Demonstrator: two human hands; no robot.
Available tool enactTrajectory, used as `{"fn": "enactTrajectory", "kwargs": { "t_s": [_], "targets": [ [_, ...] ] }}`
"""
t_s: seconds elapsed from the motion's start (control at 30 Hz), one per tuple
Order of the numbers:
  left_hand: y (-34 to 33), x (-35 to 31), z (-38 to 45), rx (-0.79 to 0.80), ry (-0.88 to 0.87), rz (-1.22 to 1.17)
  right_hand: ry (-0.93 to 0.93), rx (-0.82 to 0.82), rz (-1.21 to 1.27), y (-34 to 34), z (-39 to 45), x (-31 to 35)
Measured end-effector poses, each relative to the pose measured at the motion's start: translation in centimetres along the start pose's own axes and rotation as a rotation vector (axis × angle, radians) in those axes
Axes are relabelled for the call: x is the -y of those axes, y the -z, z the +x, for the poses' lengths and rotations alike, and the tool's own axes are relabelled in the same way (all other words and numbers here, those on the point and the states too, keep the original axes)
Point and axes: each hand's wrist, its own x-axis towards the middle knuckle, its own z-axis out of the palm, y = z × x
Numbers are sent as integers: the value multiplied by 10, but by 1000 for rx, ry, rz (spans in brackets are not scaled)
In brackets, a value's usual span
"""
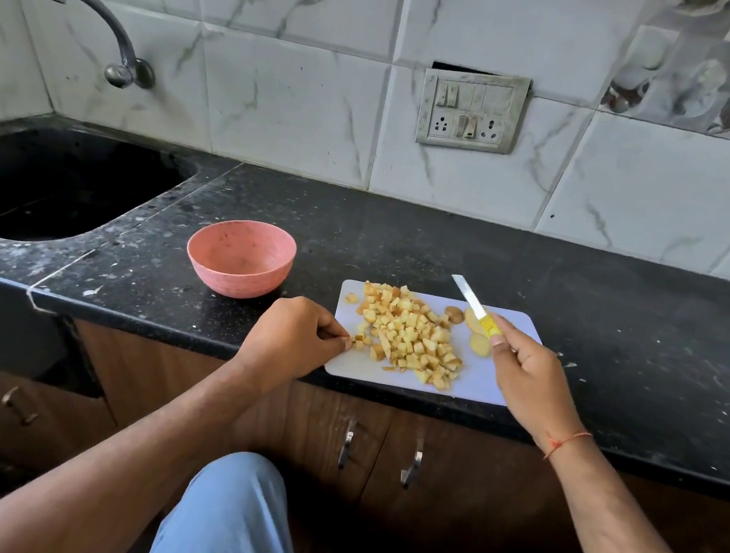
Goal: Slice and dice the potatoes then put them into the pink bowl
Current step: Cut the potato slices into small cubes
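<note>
Gathering diced potato looks to be the step in hand: the left hand (297,337) has its fingertips drawn together, pinching a small cube at the near left corner of the white cutting board (478,380), which lies on the black desk (404,235) between the two hands. The heap of potato cubes (411,334) sits just right of the left hand and just left of the right hand. The right hand (529,372) is curled round the yellow handle of a small knife (477,309), whose blade points up and away, off the board and touching nothing. Beside that hand's fingers lie a few uncut potato slices (477,334) and a brown end piece. The pink bowl (240,257) stands on the desk just beyond the left hand, apart from the board, and appears empty. By this reckoning the dicing is nearly done and no potato has reached the bowl. The next move probably calls for cutting the last slices, or for carrying cubes over the short gap to the bowl without spilling them on the desk.
</note>
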Motion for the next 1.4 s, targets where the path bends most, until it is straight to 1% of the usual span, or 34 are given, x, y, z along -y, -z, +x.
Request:
{"fn": "enactTrajectory", "kwargs": {
  "t_s": [0.1, 0.17, 0.27, 0.33, 0.37, 0.47, 0.53, 0.7, 0.93, 1.03, 1.1, 1.27, 1.4],
  "targets": [
    [-2, -6, 11, -34, -38, 57, -99, -15, 157, 2, 12, -9],
    [-3, -8, 19, -51, -87, 88, -123, 5, 208, 2, 13, -12],
    [-3, -8, 34, -60, -237, 143, -135, 9, 255, 4, 14, -15],
    [4, -12, 42, -51, -326, 132, -156, 0, 284, 5, 15, -17],
    [8, -16, 45, -10, -368, 128, -163, -1, 293, 5, 16, -18],
    [21, -28, 50, 219, -516, 218, -169, -1, 291, 4, 17, -19],
    [22, -35, 52, 290, -578, 320, -178, -6, 286, 4, 18, -20],
    [17, -48, 57, 263, -639, 432, -189, -6, 293, 3, 19, -23],
    [14, -55, 60, 327, -727, 585, -198, -8, 313, 4, 18, -24],
    [10, -51, 58, 327, -748, 603, -202, -9, 316, 4, 18, -24],
    [9, -47, 56, 285, -742, 591, -204, -9, 316, 4, 18, -24],
    [8, -45, 56, 122, -646, 477, -206, -4, 314, 5, 18, -25],
    [13, -49, 56, 73, -590, 439, -208, 0, 315, 5, 19, -25]
  ]
}}
